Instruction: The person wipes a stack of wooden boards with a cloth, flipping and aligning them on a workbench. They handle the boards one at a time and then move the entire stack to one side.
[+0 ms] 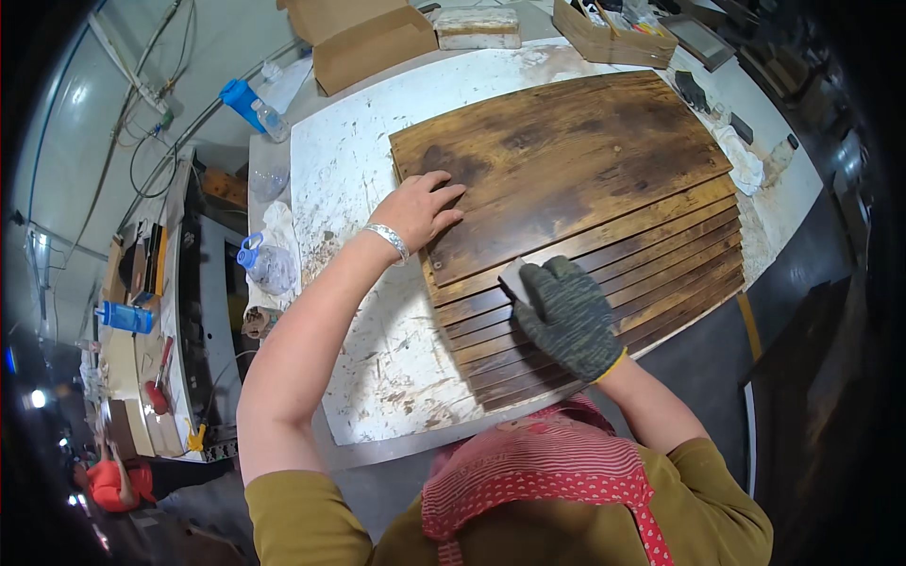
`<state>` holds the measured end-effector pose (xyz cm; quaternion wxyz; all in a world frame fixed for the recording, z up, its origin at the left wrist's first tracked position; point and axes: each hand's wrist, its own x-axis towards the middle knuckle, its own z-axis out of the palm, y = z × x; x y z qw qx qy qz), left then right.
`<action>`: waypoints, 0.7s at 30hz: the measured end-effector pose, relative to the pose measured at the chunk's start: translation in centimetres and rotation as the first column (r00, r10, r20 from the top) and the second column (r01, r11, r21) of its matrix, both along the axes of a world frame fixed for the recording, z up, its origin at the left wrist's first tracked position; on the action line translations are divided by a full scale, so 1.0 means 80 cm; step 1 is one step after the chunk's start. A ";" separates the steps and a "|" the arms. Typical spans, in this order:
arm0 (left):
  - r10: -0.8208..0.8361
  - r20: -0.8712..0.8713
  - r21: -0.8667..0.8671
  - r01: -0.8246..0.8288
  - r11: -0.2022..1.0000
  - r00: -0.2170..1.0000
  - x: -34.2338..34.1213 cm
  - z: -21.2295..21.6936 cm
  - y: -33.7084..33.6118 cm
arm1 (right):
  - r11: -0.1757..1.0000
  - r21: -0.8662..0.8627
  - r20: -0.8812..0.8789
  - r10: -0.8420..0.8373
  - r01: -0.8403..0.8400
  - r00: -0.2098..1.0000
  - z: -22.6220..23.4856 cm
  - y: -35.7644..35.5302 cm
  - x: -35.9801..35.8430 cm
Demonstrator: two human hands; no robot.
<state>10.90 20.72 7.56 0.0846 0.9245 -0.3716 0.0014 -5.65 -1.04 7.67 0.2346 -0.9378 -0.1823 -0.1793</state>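
A stack of brown wood-grain boards [585, 160] lies fanned out, so their near edges step down toward me. My left hand [420, 212], bare with a silver bracelet at the wrist, rests on the top board's left end with its fingers spread. In a dark grey knitted glove with a yellow cuff, my right hand [571, 316] is over the stepped edges. Its thumb and fingers close on a small pale flat block [513, 280] with a dark edge, whose exact kind I cannot make out. The block is at the top board's near edge; whether it touches is unclear.
The stained white tabletop [377, 377] surrounds the stack. At the back are an open cardboard box [373, 52] and a shallow box of supplies [613, 38]. Bottles [269, 269] stand along the left edge. A dark glove [691, 91] and white cloth [741, 160] lie right.
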 end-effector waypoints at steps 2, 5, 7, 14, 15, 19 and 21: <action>-0.051 -0.053 -0.004 0.051 0.999 0.997 0.000 0.002 0.006 | 0.998 -0.064 -0.064 -0.009 0.005 0.998 -0.007 0.047 -0.007; -0.106 -0.098 0.059 0.112 0.992 0.990 0.009 0.015 -0.002 | 0.987 -0.022 -0.031 0.156 -0.157 0.987 -0.025 0.128 -0.011; -0.128 -0.105 0.079 0.136 0.987 0.986 0.016 0.018 0.008 | 0.889 -0.109 -0.301 0.397 -0.446 0.867 -0.015 0.176 -0.020; -0.205 -0.251 0.061 0.227 0.972 0.946 0.012 0.005 0.038 | 0.834 0.328 -0.496 0.552 -0.445 0.670 -0.040 0.250 -0.021; -0.243 -0.258 0.035 0.260 0.965 0.935 0.012 0.003 0.039 | 0.845 0.333 -0.482 0.533 -0.418 0.695 -0.047 0.256 -0.010; -0.294 -0.265 -0.001 0.305 0.952 0.918 0.011 0.002 0.044 | 0.831 0.300 -0.398 0.556 -0.469 0.730 -0.066 0.322 0.032; -0.303 -0.284 -0.058 0.300 0.952 0.909 0.011 0.005 0.040 | 0.770 0.392 0.067 0.522 -0.504 0.850 -0.104 0.372 0.045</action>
